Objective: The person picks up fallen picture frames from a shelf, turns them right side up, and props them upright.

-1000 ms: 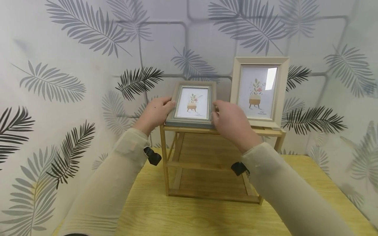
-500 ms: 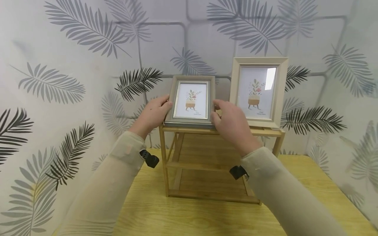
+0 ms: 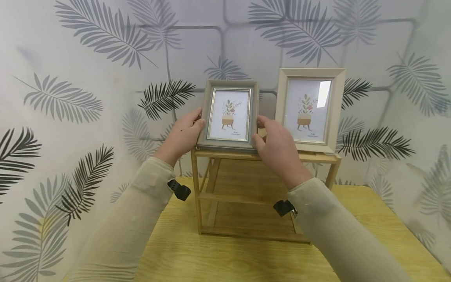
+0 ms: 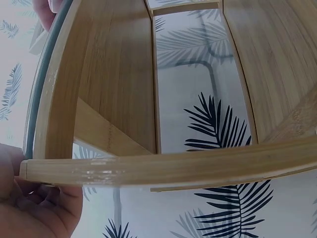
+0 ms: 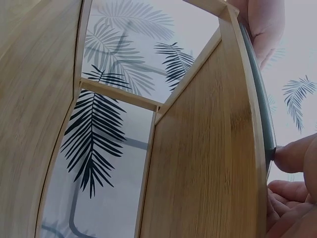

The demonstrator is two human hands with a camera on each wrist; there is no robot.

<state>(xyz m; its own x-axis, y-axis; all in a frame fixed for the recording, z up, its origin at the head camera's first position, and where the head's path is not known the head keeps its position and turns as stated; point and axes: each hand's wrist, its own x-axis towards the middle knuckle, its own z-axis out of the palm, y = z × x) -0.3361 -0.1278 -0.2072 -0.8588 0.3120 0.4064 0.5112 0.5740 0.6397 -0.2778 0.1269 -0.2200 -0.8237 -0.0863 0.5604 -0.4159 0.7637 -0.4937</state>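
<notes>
A small grey picture frame [image 3: 254,103] with a gold inner edge stands tilted back on the left part of the wooden rack's top. Inside it is a print of a potted plant. My left hand [image 3: 182,135] grips its left side, thumb toward the front. On the opposite side, my right hand [image 3: 278,147] holds the right edge between thumb and fingers. Both wrist views show the frame's edge [image 5: 260,89] as a dark greenish strip along the rack top. The backs of the frame and most fingertips are hidden.
A larger cream picture frame [image 3: 312,72] stands upright on the right of the wooden rack [image 3: 243,199], close to my right hand. The rack has open shelves and sits on a yellow wood-grain table [image 3: 225,260]. Leaf-patterned wall [image 3: 116,94] rises behind and at the left.
The small picture frame has tipped from lying well back to nearly upright, its top edge rising while its bottom edge stays on the rack. Both hands keep their hold; the larger frame has not moved.
</notes>
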